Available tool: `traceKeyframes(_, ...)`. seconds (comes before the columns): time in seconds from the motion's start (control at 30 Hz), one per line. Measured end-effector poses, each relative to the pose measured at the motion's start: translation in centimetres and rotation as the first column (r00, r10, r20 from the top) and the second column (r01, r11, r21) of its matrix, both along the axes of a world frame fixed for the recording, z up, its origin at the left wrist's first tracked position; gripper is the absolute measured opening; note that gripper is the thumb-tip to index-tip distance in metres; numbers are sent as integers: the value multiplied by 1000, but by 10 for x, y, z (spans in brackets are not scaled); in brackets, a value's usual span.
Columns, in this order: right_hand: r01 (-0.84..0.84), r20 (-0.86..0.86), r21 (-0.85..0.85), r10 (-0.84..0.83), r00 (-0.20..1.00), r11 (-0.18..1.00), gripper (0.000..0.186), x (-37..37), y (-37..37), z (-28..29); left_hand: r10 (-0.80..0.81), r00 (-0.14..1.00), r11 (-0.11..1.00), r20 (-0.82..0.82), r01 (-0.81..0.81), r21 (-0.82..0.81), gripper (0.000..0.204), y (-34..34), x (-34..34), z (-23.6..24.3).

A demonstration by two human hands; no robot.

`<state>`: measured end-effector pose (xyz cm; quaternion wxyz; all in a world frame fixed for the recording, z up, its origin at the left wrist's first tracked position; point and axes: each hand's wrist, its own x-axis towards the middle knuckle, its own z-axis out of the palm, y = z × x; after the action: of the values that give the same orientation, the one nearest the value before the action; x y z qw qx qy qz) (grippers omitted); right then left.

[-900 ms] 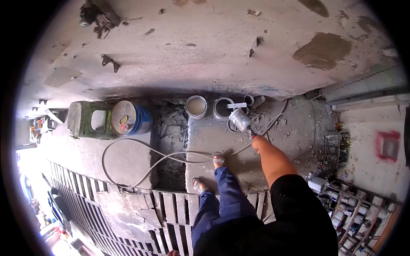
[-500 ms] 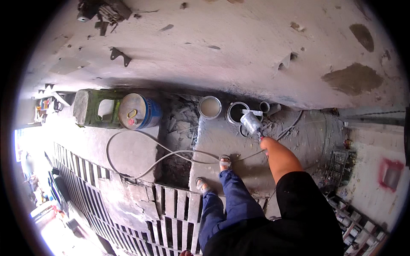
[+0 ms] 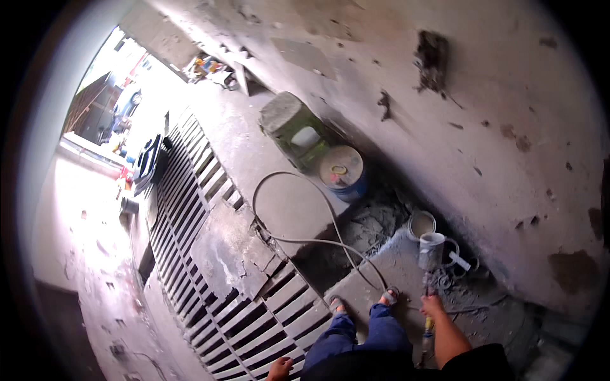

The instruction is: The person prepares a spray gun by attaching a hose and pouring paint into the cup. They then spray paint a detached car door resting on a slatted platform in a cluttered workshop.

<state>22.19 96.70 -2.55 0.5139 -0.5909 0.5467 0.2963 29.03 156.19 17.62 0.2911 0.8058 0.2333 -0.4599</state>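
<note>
Right now we have our right hand (image 3: 433,306) closed around the handle of a long-handled dipper (image 3: 431,254), fingers wrapped just below its grey-smeared cup. The handle runs on past our fist toward the lower edge, with a yellow band (image 3: 429,326) on it. The cup sits ahead of the hand, next to a round bucket (image 3: 422,225) of cloudy, pale liquid; the two overlap in our view, and we cannot tell whether they touch. To the right of the cup we see part of a second bucket's rim (image 3: 454,242) and a pale flat strip (image 3: 459,261).

Our left hand (image 3: 279,368) hangs low at the bottom edge over the slatted grating (image 3: 286,305), its fingers loosely curled; we cannot tell whether it holds anything.

Between the hands, our sandalled feet stand near the edge of a rubble-filled pit (image 3: 375,222). A grey hose (image 3: 305,240) loops across that pit and the concrete to its left. Beyond it, a blue drum (image 3: 344,174) with a yellow ring on its lid stands just beside a green-stained container (image 3: 293,127), both near the stained wall (image 3: 508,127).
</note>
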Motion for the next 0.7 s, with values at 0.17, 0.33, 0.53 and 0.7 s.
traceKeyframes(0.17, -34, 502, -3, 31, 864, 999, 34, 63, 75, 45, 248, 956, 965, 154, -230, -129, 31, 39, -40, -12)
traceKeyframes(0.33, 54, 719, -526, 410, 561, 849, 31, 88, 36, 25, 459, 888, 843, 31, -424, -332, 20, 41, -42, -3)
traceKeyframes(0.53, 133, 524, -184, -17, 851, 974, 29, 131, 130, 132, 443, 891, 890, 104, -423, -168, 21, 142, -79, 7)
traceKeyframes(0.7, 168, 526, -279, 5, 851, 945, 28, 133, 186, 149, 741, 668, 662, 69, -709, -244, 20, 241, -122, -32)
